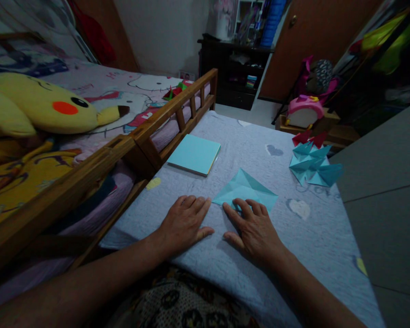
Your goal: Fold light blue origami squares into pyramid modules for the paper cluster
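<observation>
A light-blue sheet of origami paper (243,184) with crease lines lies on the cloth-covered table, its far corner pointing away from me. My right hand (254,225) rests on its near part with fingers spread, hiding that edge. At the sheet's left corner, my left hand (187,221) lies flat on the cloth, fingertips close to or touching the paper. Neither hand grips anything. Beyond my left hand sits a square stack of blue origami paper (195,154). Several folded blue paper pieces (312,164) stand at the far right, with red folded paper (309,138) behind them.
The table wears a pale cloth (314,246) with heart prints. Along its left runs a wooden bed rail (123,148); a yellow plush toy (54,105) lies on the bed beyond. A white panel (389,191) borders the right side. A dark cabinet (232,68) stands at the back.
</observation>
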`<state>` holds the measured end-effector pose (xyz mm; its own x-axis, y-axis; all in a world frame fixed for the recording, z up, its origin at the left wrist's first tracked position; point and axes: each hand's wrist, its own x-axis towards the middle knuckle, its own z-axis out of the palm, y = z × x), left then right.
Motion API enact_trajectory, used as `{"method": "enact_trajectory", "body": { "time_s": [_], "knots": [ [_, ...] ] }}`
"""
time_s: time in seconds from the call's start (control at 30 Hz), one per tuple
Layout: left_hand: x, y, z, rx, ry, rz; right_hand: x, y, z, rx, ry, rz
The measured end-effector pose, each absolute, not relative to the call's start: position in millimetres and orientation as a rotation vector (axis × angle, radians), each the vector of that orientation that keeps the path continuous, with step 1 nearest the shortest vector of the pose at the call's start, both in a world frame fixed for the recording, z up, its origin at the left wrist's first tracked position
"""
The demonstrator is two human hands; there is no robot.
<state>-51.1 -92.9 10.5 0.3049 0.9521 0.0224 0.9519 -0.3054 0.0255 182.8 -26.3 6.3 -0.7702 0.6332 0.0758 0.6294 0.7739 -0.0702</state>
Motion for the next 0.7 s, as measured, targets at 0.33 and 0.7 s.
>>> {"method": "enact_trajectory", "body": {
  "time_s": [0.33, 0.7],
  "knots": [
    [-42.3, -85.2, 7.5, 2.56, 1.697, 0.142, 181.7, -25.8, 8.6, -1.019, -2.861, 0.079],
    [-43.7, -84.0, 9.1, 2.582, 1.7, 0.12, 204.9, -26.0, 4.8, -1.021, -2.797, 0.009]
  ]
}}
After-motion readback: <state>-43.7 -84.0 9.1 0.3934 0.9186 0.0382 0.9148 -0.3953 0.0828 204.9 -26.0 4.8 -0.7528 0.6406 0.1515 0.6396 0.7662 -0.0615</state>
